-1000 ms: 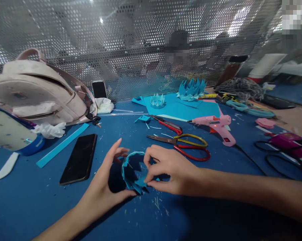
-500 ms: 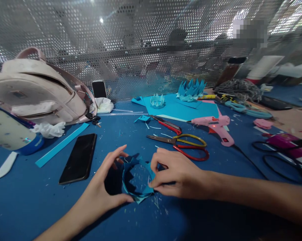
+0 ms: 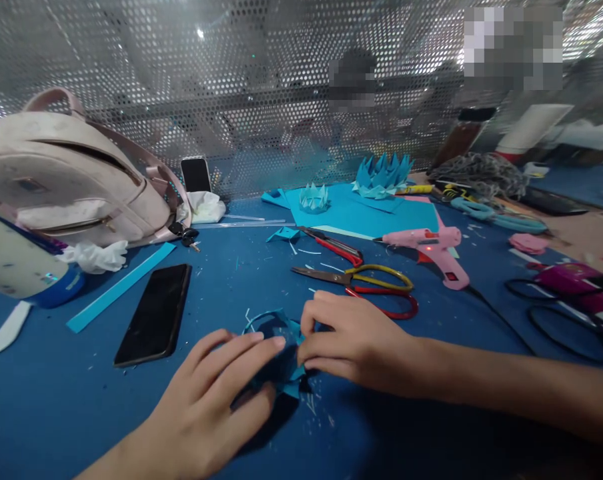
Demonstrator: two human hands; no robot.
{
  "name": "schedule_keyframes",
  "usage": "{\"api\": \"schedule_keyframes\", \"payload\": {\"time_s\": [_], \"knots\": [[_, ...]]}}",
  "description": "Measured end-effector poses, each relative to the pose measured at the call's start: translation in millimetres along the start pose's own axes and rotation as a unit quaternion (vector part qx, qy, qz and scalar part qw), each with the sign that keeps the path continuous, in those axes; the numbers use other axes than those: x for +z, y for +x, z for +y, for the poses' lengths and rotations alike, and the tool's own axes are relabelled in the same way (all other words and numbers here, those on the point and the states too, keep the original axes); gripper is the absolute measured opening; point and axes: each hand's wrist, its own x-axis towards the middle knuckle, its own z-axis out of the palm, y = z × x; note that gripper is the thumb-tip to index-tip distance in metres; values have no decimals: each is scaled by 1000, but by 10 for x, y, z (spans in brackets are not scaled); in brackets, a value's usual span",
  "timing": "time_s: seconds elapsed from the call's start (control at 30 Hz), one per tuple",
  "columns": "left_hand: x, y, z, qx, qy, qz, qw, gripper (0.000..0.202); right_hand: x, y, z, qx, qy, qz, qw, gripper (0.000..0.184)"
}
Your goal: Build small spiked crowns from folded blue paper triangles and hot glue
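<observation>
A ring of blue folded paper (image 3: 276, 317) with pointed edges, like a small crown, lies on the table in front of me. My right hand (image 3: 349, 339) pinches its right side between thumb and fingers. Over its left side bends my left hand (image 3: 226, 380), fingers reaching across the wall and thumb near the lower edge. These fingers hide much of the ring's left half. Just beyond my right hand are scissors (image 3: 326, 275) with yellow and red handles, lying apart. A red-handled cutter (image 3: 339, 248) rests behind them.
A pink glue gun (image 3: 426, 240) with a black cord lies to the right. Two blue paper crowns, one small (image 3: 314, 199) and one larger (image 3: 381, 177), stand on a blue sheet (image 3: 351, 220). At left are a phone (image 3: 154, 317), a blue strip (image 3: 121, 287) and a backpack (image 3: 76, 180).
My left hand has come over the ring from its left side, fingers now lying across the wall. The right hand keeps its pinch. The view has shifted slightly.
</observation>
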Motion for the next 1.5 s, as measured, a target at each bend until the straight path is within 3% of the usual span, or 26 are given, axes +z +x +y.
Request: {"api": "schedule_keyframes", "payload": {"time_s": [0.23,0.3,0.37,0.43,0.5,0.6,0.7,0.77,0.93,1.1,1.17,1.23,1.33,1.4,1.5], "knots": [[-96,43,49,65,42,-12,997,16,23,-10,23,-18,-50,1,999,18],[-78,39,64,57,30,-1,998,19,32,-19,34,-28,-56,6,998,18],[-40,19,55,-5,4,20,1000,25,41,-29,48,-32,-52,12,998,17],[3,0,8,-127,-39,28,991,36,44,-38,62,-32,-41,11,999,17],[39,-5,-75,-275,-109,2,955,50,42,-44,69,-34,-31,9,999,18],[70,18,-215,-445,-269,-43,853,49,31,-48,71,-41,-25,9,999,18],[74,54,-281,-501,-404,-76,762,51,22,-54,66,-47,-27,5,999,17],[66,70,-278,-509,-427,-91,742,59,20,-60,64,-53,-34,0,998,17],[41,79,-262,-507,-381,-118,765,59,24,-87,69,-78,-65,11,995,12],[16,88,-240,-511,-407,-148,743,58,40,-103,87,-87,-50,40,994,9],[11,88,-196,-497,-385,-150,763,59,50,-99,94,-86,-29,48,995,9],[1,88,-148,-463,-343,-150,803,58,62,-94,99,-78,-4,57,995,9],[-49,99,-113,-407,-281,-155,855,38,71,-93,104,-57,20,70,996,9],[-107,115,-129,-377,-260,-167,873,25,64,-99,106,-47,27,66,996,9],[-186,138,-189,-327,-270,-215,880,22,36,-111,104,-38,30,47,998,10]]}}
